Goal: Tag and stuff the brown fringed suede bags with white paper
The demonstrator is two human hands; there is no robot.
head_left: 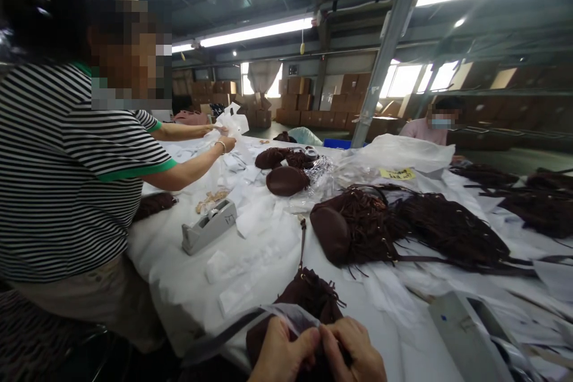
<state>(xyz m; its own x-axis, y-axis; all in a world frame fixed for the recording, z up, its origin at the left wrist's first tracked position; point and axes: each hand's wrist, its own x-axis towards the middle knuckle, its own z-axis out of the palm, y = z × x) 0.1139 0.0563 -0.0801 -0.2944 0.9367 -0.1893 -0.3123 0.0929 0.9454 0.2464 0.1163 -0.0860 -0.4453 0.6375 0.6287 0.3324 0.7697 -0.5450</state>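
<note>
At the near table edge a dark brown fringed handbag (311,293) lies in front of me, partly covered by my hands. A thin white wrapping sheet (295,314) lies over the near part of the bag, with a dark strap (224,334) running out to the left. My left hand (283,351) is closed, its thumb and fingers pinching the sheet. Close beside it, my right hand (353,349) pinches the sheet's edge too, fingertips almost touching the left thumb. What lies beneath the fingers is hidden.
More brown bags (447,230) lie across the white-covered table (179,274). A grey tape dispenser (210,227) stands left, another grey dispenser (470,334) near right. A co-worker in a striped shirt (71,179) handles white paper (233,122); another person (425,130) sits far right.
</note>
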